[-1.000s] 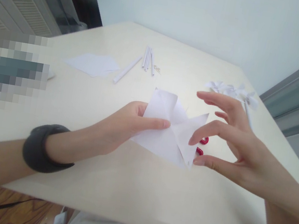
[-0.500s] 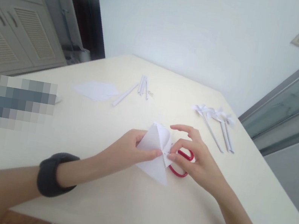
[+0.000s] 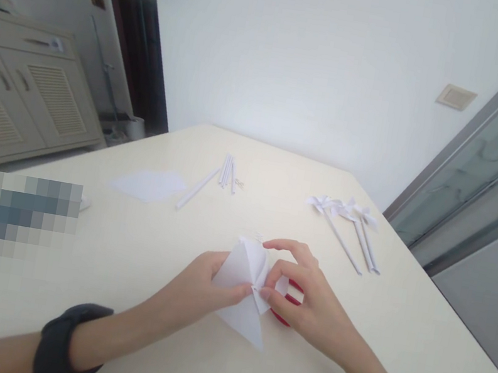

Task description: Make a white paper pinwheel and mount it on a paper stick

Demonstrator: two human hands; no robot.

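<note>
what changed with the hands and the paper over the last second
The right hand, open and apart a second ago, closed in and now pinches the folded paper at its centre. The left hand kept its grip. The red scissors, paper sticks and finished pinwheels stayed on the table.

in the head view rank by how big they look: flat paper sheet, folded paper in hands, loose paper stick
1. flat paper sheet
2. folded paper, similar, nearer the camera, so unsure
3. loose paper stick

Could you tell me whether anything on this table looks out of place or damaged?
Nothing stands out. Both hands, left hand and right hand, pinch the folded white paper at its centre; red scissors lie partly hidden beneath it. The paper sticks and finished pinwheels lie tidily.
</note>
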